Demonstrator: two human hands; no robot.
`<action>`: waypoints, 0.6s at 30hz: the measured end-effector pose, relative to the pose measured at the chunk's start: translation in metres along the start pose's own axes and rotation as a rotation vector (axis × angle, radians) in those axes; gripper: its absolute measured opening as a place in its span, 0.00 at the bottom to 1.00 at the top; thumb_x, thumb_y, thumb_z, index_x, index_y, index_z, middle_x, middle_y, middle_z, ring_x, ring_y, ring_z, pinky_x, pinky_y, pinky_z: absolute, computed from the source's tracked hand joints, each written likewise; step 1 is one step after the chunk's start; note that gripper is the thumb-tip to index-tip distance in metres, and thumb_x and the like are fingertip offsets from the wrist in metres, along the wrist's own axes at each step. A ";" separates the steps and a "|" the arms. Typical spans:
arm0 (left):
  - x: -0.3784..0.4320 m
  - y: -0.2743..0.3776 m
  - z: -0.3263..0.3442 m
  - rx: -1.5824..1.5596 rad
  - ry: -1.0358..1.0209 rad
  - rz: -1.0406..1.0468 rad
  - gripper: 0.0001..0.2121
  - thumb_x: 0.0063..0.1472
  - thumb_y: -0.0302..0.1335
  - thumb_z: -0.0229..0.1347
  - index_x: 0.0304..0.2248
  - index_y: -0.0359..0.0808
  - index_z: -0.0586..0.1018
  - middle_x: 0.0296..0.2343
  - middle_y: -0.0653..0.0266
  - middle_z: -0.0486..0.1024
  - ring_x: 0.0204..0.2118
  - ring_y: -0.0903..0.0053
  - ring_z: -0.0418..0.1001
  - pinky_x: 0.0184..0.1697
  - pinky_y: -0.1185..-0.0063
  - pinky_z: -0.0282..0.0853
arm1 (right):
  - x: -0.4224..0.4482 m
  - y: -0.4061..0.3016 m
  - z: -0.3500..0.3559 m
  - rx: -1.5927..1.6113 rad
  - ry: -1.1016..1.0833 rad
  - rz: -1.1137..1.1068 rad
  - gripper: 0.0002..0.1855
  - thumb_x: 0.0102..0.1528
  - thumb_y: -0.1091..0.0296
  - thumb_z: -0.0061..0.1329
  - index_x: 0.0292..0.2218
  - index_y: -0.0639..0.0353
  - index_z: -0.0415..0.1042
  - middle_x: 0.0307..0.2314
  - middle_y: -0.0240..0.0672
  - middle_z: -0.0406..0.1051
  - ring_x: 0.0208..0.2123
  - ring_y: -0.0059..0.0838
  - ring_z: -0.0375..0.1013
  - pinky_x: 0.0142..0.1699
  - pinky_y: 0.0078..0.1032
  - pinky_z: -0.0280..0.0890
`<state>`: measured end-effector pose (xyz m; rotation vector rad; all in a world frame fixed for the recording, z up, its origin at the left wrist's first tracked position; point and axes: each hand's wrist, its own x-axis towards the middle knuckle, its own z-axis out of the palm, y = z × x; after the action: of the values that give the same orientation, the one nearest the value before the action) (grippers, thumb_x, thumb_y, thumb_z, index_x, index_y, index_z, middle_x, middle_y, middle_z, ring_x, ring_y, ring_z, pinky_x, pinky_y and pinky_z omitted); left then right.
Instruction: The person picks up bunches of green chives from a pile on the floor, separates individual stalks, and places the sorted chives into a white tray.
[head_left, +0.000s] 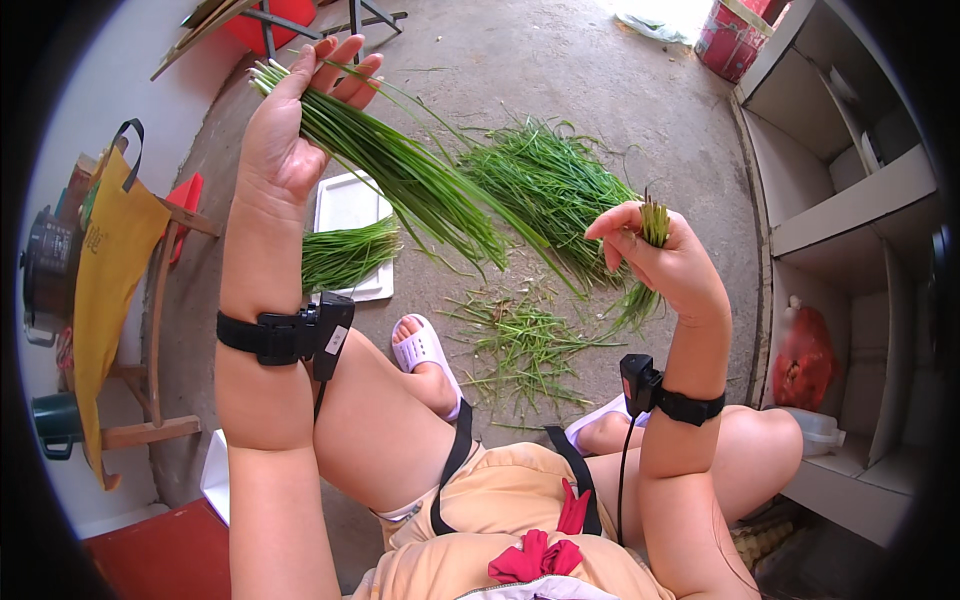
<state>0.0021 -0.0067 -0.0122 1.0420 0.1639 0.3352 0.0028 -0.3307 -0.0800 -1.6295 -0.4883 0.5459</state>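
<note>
My left hand, raised at the upper left, holds a long bunch of green garlic chives. The pale stem ends stick out past the thumb, and the leaves hang down to the right; its fingers are partly spread. A shorter tuft of chives is gripped in my right hand, cut ends up and leaves hanging below. Between the hands, a large loose heap of chives lies on the concrete floor. Nearer my feet are scattered trimmings. Another chive bundle rests on a white tray, partly behind my left forearm.
A shelf unit lines the right side, with a red bag and a clear plastic container inside. Leftward stand a wooden frame, a yellow bag and a dark green mug. A red bucket is at the back.
</note>
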 end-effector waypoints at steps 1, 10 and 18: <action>0.000 0.000 0.000 -0.001 0.001 -0.003 0.10 0.62 0.31 0.41 0.38 0.33 0.66 0.41 0.53 0.70 0.45 0.58 0.67 0.48 0.66 0.66 | 0.000 0.000 0.000 0.010 -0.001 -0.003 0.08 0.53 0.73 0.44 0.36 0.60 0.72 0.17 0.22 0.64 0.19 0.08 0.58 0.22 0.11 0.52; 0.000 -0.013 -0.006 0.000 -0.327 -0.144 0.11 0.61 0.32 0.45 0.34 0.32 0.70 0.22 0.68 0.68 0.26 0.79 0.68 0.31 0.79 0.67 | 0.010 0.006 0.022 0.212 0.019 0.094 0.10 0.50 0.70 0.51 0.35 0.59 0.69 0.17 0.19 0.60 0.16 0.08 0.55 0.18 0.10 0.48; -0.057 -0.067 0.067 0.716 -0.500 -0.242 0.11 0.51 0.31 0.58 0.33 0.34 0.78 0.15 0.77 0.65 0.16 0.92 0.57 0.18 0.89 0.51 | 0.016 0.008 0.042 0.493 -0.118 0.113 0.07 0.50 0.70 0.50 0.31 0.59 0.67 0.16 0.20 0.59 0.15 0.07 0.55 0.17 0.09 0.46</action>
<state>-0.0186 -0.1119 -0.0386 1.7595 -0.0513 -0.2354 -0.0096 -0.2891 -0.0936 -1.1615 -0.3159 0.7829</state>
